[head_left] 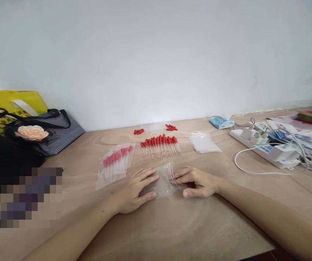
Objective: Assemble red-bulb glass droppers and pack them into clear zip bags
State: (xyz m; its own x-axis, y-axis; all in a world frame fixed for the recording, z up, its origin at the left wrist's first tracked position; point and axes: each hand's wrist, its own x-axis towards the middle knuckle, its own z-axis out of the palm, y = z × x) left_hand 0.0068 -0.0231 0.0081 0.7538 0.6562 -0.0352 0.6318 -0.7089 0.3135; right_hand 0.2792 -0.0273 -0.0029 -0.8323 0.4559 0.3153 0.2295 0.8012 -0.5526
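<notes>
A clear zip-lock bag (163, 180) with a red line along its seal lies flat on the table in front of me. My left hand (137, 190) rests open, its fingers spread over the left edge of the bag. My right hand (198, 182) touches the sealed end with its fingertips, its thumb held apart on the table side. Just beyond lies a row of glass droppers (161, 146) with red rubber bulbs. To the left, several bagged droppers (115, 163) overlap in a fan.
A stack of flat clear bags (205, 142) lies right of the droppers. Loose red bulbs (171, 127) and glass tubes are near the wall. A blue tissue pack (221, 122), a white power strip (264, 148) with cables, and a striped bag (59, 136) stand around the sides.
</notes>
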